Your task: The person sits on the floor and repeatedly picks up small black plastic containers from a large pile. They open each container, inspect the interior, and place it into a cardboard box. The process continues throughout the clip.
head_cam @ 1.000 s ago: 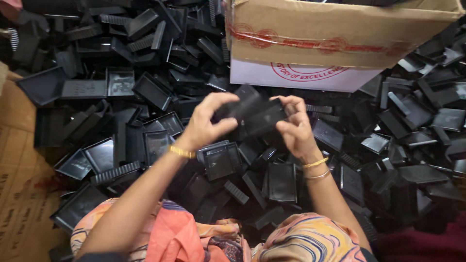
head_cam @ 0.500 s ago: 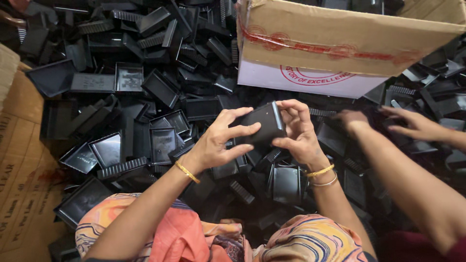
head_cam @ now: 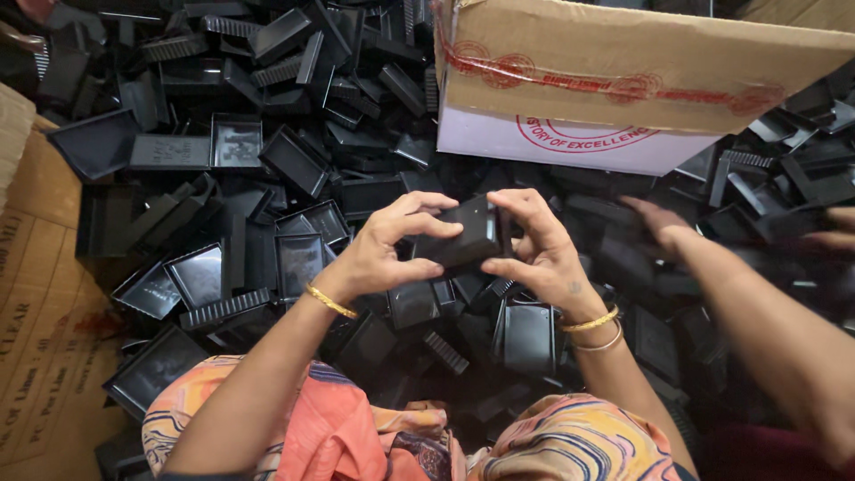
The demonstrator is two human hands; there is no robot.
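Head view shows the left hand (head_cam: 387, 254) and right hand (head_cam: 543, 254) both clasping a small black rectangular plastic box (head_cam: 463, 239) above the heap of black plastic trays (head_cam: 223, 205) (another person's arm (head_cam: 757, 303) reaches in alongside); a steady, even two-handed grip would suit best.

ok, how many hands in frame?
3. The left hand and right hand grip one black plastic box mid-frame. Another person's hand reaches over the pile at right. A blurred shape at the right edge may be a fourth.
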